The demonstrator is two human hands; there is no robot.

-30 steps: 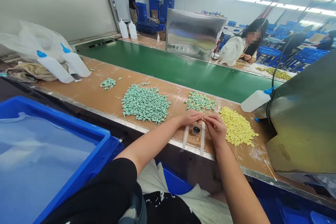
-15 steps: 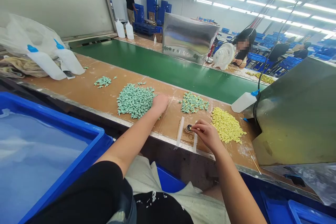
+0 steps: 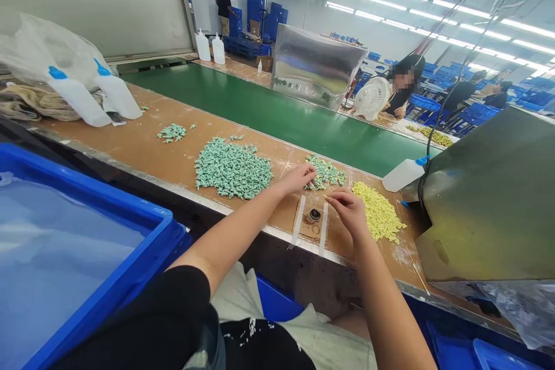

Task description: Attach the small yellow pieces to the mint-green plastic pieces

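Observation:
My left hand point(image 3: 298, 177) hovers between the big teal pile of small plastic pieces point(image 3: 232, 168) and the mixed teal-and-yellow pile point(image 3: 326, 171), fingers pinched on something too small to name. My right hand point(image 3: 349, 211) is just left of the yellow pile point(image 3: 378, 211), its fingers pinched on a small yellowish piece. Between the hands a small dark round pot point(image 3: 313, 215) sits on the brown worktop, framed by two strips of white tape point(image 3: 298, 221).
A blue crate lined with clear plastic point(image 3: 82, 248) is at my left. White squeeze bottles point(image 3: 113, 94) lie at the far left, another one point(image 3: 402, 173) by a metal hood point(image 3: 494, 202). Beyond the worktop runs a green conveyor point(image 3: 277, 115). People sit across it.
My left hand has come back from the big teal pile toward the mixed pile, now pinched. My right hand has lifted off the dark pot and moved slightly right.

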